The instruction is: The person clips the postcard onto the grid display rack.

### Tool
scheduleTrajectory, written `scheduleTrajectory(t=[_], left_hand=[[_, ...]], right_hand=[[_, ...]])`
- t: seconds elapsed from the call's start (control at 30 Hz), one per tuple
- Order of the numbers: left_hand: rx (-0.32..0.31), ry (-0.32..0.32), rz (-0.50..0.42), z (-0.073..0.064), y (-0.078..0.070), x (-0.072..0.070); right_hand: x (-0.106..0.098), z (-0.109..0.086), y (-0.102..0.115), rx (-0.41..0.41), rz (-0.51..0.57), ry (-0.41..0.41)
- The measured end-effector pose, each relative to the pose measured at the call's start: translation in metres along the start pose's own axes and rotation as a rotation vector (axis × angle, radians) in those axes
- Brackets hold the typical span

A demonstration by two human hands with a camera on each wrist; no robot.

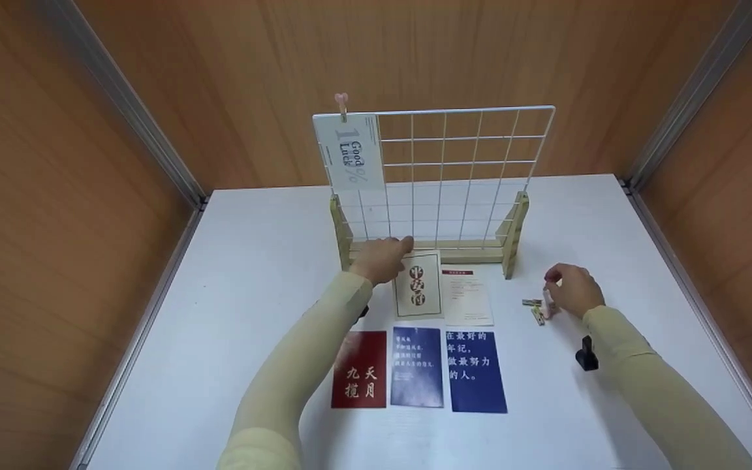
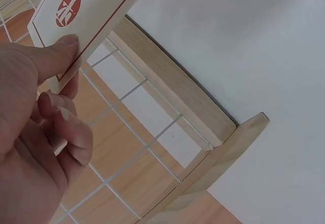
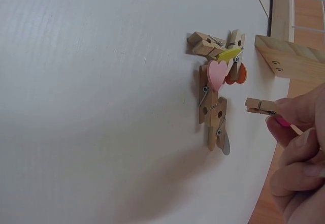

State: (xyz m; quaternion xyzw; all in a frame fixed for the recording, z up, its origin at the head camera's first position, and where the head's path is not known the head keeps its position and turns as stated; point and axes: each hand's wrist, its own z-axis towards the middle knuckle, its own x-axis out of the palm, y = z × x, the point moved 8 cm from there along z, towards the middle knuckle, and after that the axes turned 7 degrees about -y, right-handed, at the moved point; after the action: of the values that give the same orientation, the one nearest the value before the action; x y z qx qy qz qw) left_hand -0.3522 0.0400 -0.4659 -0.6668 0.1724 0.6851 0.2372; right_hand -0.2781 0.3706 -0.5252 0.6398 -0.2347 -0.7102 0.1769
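I have the left hand (image 1: 381,260) just in front of the wire rack (image 1: 444,111), toward its left side, with thumb and finger pinching one end of a cream card (image 1: 418,287) printed with red emblems; the other fingers curl in loosely. From here I can't be sure whether the card's near edge meets the counter (image 1: 252,274). Over on the right, I have the right hand (image 1: 574,287) holding a small wooden clothespin (image 3: 261,106) with a bright pink piece on it, thumb against fingertip, just beside a pile of clothespins (image 3: 204,94).

The rack stands on the far side in a wooden stand (image 1: 513,235). At its left end I see a "Good Luck" card (image 1: 353,156) fixed to the top wire by a pink-topped clip (image 1: 342,104). Along the near row lie a red card (image 1: 360,372), then two blue cards (image 1: 417,372); beyond them, right beside the cream card, is a white sheet (image 1: 467,298).
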Motion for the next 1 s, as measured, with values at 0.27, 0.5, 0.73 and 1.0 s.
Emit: scheduleTrajectory(t=[0.27, 0.5, 0.73, 1.0], left_hand=[[0.038, 0.034, 0.037, -0.001, -0.003, -0.001], [0.064, 0.083, 0.055, -0.005, -0.007, -0.006], [0.098, 0.116, -0.014, -0.008, -0.013, -0.010], [0.118, 0.112, -0.050, -0.010, -0.015, -0.023]], right_hand=[[0.000, -0.002, -0.001, 0.015, 0.008, 0.019], [-0.001, -0.003, -0.001, 0.024, 0.014, 0.039], [-0.002, -0.005, -0.003, 0.019, 0.013, 0.047], [-0.001, -0.005, -0.003, 0.009, 0.035, 0.038]])
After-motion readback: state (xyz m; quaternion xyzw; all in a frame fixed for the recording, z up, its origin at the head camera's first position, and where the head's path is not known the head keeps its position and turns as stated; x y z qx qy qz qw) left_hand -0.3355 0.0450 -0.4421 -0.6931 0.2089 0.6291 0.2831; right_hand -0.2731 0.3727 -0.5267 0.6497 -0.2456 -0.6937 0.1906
